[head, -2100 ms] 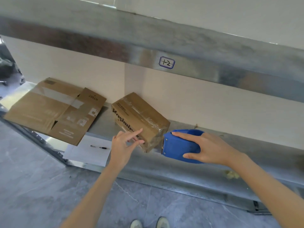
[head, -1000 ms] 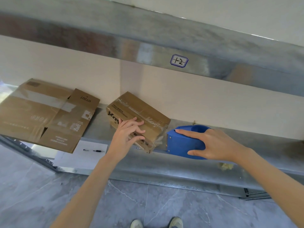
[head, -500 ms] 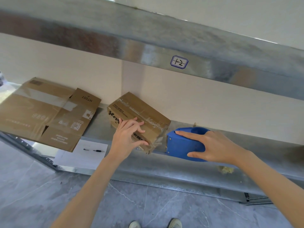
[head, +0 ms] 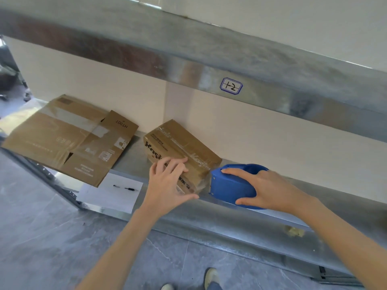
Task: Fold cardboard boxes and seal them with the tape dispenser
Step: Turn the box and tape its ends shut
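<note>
**Desk:** Which step are you on?

**Operator:** Going by the head view, I'm judging this to be the sealing step. The box (head: 184, 147) is sitting folded on the shelf (head: 230, 222), skewed, with its far end near the wall. Clear tape is running along its top seam and wrinkling down over the end nearest the dispenser (head: 228, 185).

**Desk:** And your grips?

**Operator:** My left grip (head: 167, 185) is clamping the box, fingers bending over the top front edge and thumb reaching along the bottom edge. My right grip (head: 270, 189) is wrapping the dispenser, fingers over the top and thumb underneath. The dispenser's front is sitting just beside the box's right end.

**Desk:** Is the tape cut yet?

**Operator:** I can't tell. Something glossy is showing between the two, but it's too small to read.

**Desk:** So what's next?

**Operator:** I'm thinking the next move is calling for the left to be pinning the box firmly while the right is tipping the dispenser so the blade bites. Then I'd be rubbing the loose end down. After that, the flat (head: 69, 139) is waiting to be folded. It's lying at the left, overhanging the shelf edge, beside a paper (head: 113, 197) with a pen (head: 125, 187) on it.
</note>
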Demonstrator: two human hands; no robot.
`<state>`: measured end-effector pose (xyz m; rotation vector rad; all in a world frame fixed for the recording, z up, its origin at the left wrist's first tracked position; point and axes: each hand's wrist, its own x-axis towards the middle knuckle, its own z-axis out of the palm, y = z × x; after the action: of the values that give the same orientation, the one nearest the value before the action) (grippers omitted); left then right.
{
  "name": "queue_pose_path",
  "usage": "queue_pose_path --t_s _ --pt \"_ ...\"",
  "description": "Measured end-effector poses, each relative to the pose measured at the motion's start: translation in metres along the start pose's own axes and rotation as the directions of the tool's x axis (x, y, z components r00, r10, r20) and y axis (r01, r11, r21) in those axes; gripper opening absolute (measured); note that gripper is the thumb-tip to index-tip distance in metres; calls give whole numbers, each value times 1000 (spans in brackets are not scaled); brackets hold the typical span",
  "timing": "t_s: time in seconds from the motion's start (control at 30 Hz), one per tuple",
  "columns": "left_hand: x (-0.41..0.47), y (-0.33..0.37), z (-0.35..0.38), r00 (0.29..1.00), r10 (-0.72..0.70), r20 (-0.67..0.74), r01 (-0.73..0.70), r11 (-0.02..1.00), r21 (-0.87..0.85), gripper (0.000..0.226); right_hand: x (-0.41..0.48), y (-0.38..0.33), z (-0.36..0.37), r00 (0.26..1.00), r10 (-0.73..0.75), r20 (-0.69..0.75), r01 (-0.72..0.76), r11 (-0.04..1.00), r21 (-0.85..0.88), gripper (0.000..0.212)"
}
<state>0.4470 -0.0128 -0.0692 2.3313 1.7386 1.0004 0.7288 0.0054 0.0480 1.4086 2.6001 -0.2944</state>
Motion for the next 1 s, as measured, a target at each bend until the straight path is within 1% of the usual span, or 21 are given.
queue_pose_path --t_s 0.07,0.13,0.2,0.27,0.4,0.53,0.67,0.77,0.9,1.0 --pt "-6 15 8 999 -52 18 50 996 68 87 5 2 -1 1000 -20 3 20 999 -35 79" --pt "-8 30 17 993 -118 11 117 990 83 95 9 4 -3 998 -55 -1 55 996 -73 77" --pt "-6 42 26 984 -172 -42 173 984 36 89 12 8 -6 995 -97 -5 95 988 -117 76" --pt "-4 49 33 976 -193 -98 192 981 -19 76 16 13 -9 992 -129 7 129 983 -130 75" --pt "-9 46 33 978 -166 -123 154 982 -109 68 21 19 -13 978 -204 35 207 972 -107 76" --pt "-19 27 20 989 -130 -64 115 972 -205 67 26 15 -10 952 -301 48 303 951 -55 76" --pt "-26 15 7 989 -146 21 145 936 -321 63 33 7 -8 912 -409 23 409 910 -60 73" --pt "-26 14 3 985 -166 37 169 926 -338 57 36 9 -10 887 -461 15 461 885 -64 71" --pt "-27 15 0 976 -212 58 218 904 -368 60 39 23 -15 879 -475 41 477 876 -69 69" --pt "-29 14 -1 973 -224 54 227 898 -377 62 35 49 -21 900 -433 52 435 899 -54 70"
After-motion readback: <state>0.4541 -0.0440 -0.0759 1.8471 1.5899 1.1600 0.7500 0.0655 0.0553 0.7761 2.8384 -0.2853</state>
